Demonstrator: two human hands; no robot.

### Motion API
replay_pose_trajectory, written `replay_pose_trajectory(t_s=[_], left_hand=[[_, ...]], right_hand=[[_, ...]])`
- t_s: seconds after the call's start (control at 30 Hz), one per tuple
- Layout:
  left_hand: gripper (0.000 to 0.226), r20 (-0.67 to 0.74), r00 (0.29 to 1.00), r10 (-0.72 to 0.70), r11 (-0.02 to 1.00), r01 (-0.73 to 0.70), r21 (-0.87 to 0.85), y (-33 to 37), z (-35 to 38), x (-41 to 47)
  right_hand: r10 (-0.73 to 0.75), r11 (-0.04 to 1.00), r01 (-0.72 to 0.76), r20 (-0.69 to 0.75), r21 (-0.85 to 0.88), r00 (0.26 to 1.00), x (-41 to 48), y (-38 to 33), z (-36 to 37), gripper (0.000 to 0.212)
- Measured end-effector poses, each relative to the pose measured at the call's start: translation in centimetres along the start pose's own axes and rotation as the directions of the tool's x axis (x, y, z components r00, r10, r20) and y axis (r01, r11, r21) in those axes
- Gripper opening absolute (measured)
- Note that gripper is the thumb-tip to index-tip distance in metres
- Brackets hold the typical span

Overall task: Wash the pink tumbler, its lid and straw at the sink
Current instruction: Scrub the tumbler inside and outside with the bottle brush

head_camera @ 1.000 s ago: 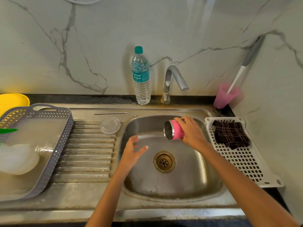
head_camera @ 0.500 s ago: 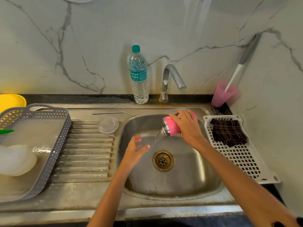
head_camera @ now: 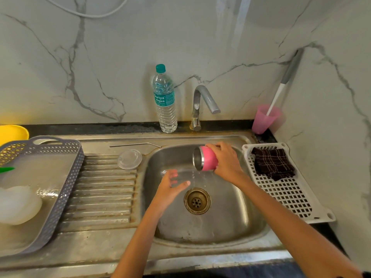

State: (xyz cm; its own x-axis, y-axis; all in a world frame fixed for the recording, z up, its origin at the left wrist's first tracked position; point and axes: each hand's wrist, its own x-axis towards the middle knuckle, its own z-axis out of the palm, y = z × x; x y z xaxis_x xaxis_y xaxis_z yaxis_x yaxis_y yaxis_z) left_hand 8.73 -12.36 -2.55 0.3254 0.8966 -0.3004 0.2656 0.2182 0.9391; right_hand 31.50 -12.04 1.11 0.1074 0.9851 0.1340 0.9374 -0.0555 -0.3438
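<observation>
- My right hand (head_camera: 226, 163) covers the base end of the pink tumbler (head_camera: 208, 158), so only the pink wall and the steel rim show.
- At the left edge a yellow dish (head_camera: 12, 133), a green sliver (head_camera: 7, 169) and a pale white lump (head_camera: 18, 203) in the grey basket (head_camera: 66, 187) are all cut off; I can't tell what the last two are.
- The brush head is hidden inside the pink cup (head_camera: 265, 119); only the brush handle (head_camera: 285, 81) leans out against the wall corner.
- My right hand grips the tumbler on its side over the sink (head_camera: 230, 217), mouth facing left, and a thin run of water falls from the rim toward the drain (head_camera: 197, 201).
- My left hand (head_camera: 170, 187) is spread and loose, holding nothing, low in the basin just left of that water.
- The clear lid (head_camera: 129, 159) lies flat at the top of the ribbed drainboard (head_camera: 104, 187), and the metal straw (head_camera: 134, 145) lies just behind it, apart from it.
- The steel is stained and wet; the tap (head_camera: 202, 101) points right, with a water bottle (head_camera: 165, 99) just beside it.
- A white rack (head_camera: 285, 193) to the right carries a dark checked cloth (head_camera: 273, 163).
- Veined marble wall (head_camera: 100, 57) runs behind and on the right, with a cable (head_camera: 86, 13) sagging across the top.
</observation>
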Motion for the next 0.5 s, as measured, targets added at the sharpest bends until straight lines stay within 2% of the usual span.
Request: replay_pose_trajectory(t_s=[0.03,0.1,0.17,0.2,0.3,0.4,0.5], left_hand=[[0.065,0.015,1.000,-0.002,1.000,0.002,-0.021,0.3,0.4,-0.1],[0.087,0.046,0.999,0.011,0.998,-0.008,-0.058,1.2,1.3,0.0],[0.106,0.065,0.995,0.075,0.997,-0.073,-0.034,2.8,2.4,0.3],[0.106,0.066,0.990,0.125,0.992,-0.124,-0.013,3.6,2.9,0.6],[0.081,0.099,0.962,0.254,0.967,-0.252,-0.029,5.9,4.0,1.6],[0.088,0.137,0.948,0.286,0.955,-0.271,-0.118,7.3,5.0,2.9],[0.094,0.140,0.943,0.300,0.953,-0.291,-0.083,8.1,5.7,4.1]], right_hand=[[0.045,0.987,-0.051,0.044,0.154,0.998,-0.1,0.0,-0.2,0.095],[0.066,0.887,-0.115,0.124,0.447,0.990,-0.7,0.1,-0.7,0.097],[0.046,0.778,-0.126,0.144,0.615,0.989,-1.6,-0.2,-1.3,0.091],[0.037,0.750,-0.126,0.150,0.650,0.988,-2.0,-0.5,-1.5,0.088],[0.041,0.742,-0.111,0.121,0.661,0.992,-2.7,-1.2,-2.1,0.092],[0.037,0.735,-0.109,0.122,0.669,0.992,-2.9,-0.7,-2.7,0.099],[-0.072,0.795,-0.105,0.265,0.598,0.961,-2.1,1.8,-3.4,0.103]])
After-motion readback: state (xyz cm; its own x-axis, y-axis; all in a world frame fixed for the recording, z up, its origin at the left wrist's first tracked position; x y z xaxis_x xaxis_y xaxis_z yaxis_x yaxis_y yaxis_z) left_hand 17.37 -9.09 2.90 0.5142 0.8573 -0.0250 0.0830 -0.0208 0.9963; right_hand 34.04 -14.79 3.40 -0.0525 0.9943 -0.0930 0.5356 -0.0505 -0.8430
